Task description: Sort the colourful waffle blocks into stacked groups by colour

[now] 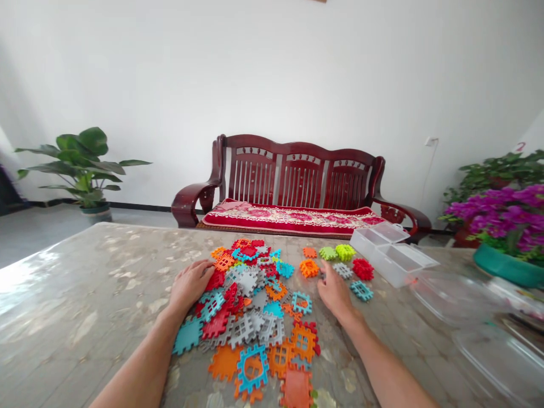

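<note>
A loose heap of interlocking plastic tiles in red, orange, blue and grey lies between my hands. My left hand rests flat at the heap's left edge, fingers stretched out beside red tiles. My right hand is low over the table, index finger extended and thumb apart; a bit of grey shows by its fingertips, partly hidden. Around it sit small sorted groups: orange tiles, green tiles, yellow-green tiles, grey tiles, red tiles and blue tiles.
A clear plastic compartment box stands open behind the groups on the right. Transparent containers and a teal flower pot are farther right. Beyond the patterned table stands a dark wooden bench; a potted plant is at left.
</note>
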The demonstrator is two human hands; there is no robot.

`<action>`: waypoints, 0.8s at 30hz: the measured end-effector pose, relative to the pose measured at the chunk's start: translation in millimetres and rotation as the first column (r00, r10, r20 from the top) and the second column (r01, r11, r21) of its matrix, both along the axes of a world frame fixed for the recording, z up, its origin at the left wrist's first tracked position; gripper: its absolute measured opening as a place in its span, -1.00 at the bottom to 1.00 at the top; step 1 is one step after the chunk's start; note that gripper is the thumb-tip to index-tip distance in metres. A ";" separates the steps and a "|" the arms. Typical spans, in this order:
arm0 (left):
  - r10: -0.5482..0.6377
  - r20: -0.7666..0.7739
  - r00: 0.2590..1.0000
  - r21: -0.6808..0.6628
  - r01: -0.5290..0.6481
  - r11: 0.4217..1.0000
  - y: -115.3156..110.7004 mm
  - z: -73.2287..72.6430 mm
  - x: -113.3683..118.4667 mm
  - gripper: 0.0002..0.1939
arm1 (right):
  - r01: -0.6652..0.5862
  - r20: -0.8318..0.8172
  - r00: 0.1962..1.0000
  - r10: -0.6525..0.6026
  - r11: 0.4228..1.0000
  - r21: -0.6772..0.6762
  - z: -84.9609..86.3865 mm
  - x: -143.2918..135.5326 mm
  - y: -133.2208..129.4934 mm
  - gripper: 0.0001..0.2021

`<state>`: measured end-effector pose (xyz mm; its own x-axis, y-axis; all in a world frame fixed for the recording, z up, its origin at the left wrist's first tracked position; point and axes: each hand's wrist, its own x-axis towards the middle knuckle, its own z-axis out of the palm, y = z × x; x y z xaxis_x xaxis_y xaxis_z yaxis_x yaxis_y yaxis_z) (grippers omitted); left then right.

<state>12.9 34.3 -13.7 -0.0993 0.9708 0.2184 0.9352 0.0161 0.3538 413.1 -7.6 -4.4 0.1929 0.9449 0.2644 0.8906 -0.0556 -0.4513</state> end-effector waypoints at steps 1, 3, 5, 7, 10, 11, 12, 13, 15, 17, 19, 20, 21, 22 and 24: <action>-0.001 0.001 1.000 -0.001 0.001 1.000 0.1 -0.2 -0.2 -0.54 | 0.005 0.020 1.000 -0.005 1.000 -0.011 0.0 -0.7 0.4 -0.38; -0.004 0.008 1.000 0.002 0.004 1.000 0.3 -0.8 -0.6 -0.54 | 0.017 0.068 0.998 -0.015 0.999 -0.028 -0.1 -2.7 1.4 -0.38; -0.002 0.016 1.000 0.009 0.002 1.000 0.7 -1.7 -0.9 -0.55 | 0.028 0.112 0.993 -0.023 0.999 -0.046 -0.5 -5.4 2.4 -0.37; 0.001 0.022 1.000 0.013 -0.001 1.000 1.1 -2.6 -1.2 -0.55 | 0.031 0.139 0.990 -0.023 0.998 -0.054 -1.2 -7.9 3.1 -0.37; -0.001 0.026 1.000 0.021 0.000 1.000 1.4 -3.5 -1.5 -0.56 | 0.027 0.123 0.992 -0.022 0.999 -0.044 -1.5 -9.1 3.4 -0.35; -0.002 0.026 1.000 0.025 0.002 1.000 1.3 -3.6 -1.5 -0.56 | 0.024 0.101 0.995 -0.020 0.999 -0.035 -1.0 -8.2 3.0 -0.35; 0.000 0.027 1.000 0.029 -0.001 1.000 1.2 -3.5 -1.5 -0.56 | 0.022 0.074 0.997 -0.020 1.000 -0.021 -0.2 -6.4 2.1 -0.34; 0.003 0.027 1.000 0.032 -0.004 0.999 1.0 -3.2 -1.4 -0.56 | 0.027 0.047 0.999 -0.027 1.000 0.002 1.0 -3.6 0.8 -0.34; 0.011 0.027 1.000 0.027 -0.011 1.000 0.6 -2.2 -0.9 -0.57 | 0.070 0.006 0.998 -0.070 0.995 0.064 3.4 4.2 -3.2 -0.35; 0.009 0.028 1.000 0.013 -0.010 1.000 0.1 -0.9 -0.4 -0.55 | 0.138 -0.012 0.990 -0.137 0.982 0.132 4.6 13.6 -8.6 -0.38; 0.001 0.030 1.000 0.002 -0.001 1.000 -0.2 0.2 0.2 -0.54 | 0.172 -0.001 0.985 -0.175 0.969 0.178 3.0 22.0 -14.7 -0.41; -0.001 0.030 1.000 -0.001 0.001 1.000 -0.2 0.5 0.4 -0.54 | 0.168 0.021 0.984 -0.175 0.968 0.189 1.3 25.2 -17.7 -0.42; -0.002 0.030 1.000 -0.001 0.002 1.000 -0.2 0.7 0.5 -0.54 | 0.156 0.058 0.984 -0.169 0.970 0.189 -0.8 27.3 -20.5 -0.44; 0.000 0.029 1.000 0.003 0.000 1.000 -0.1 0.7 0.5 -0.55 | 0.141 0.107 0.981 -0.161 0.974 0.177 -2.9 28.3 -23.2 -0.45; 0.004 0.027 1.000 0.009 -0.004 1.000 0.3 0.3 0.3 -0.55 | 0.109 0.215 0.968 -0.133 0.987 0.122 -6.1 27.2 -27.5 -0.48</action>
<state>13.2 34.6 -13.4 -0.1091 0.9685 0.2240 0.9251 0.0165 0.3794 440.2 -35.1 -10.5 0.2292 0.8817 0.4125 0.9586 -0.1309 -0.2529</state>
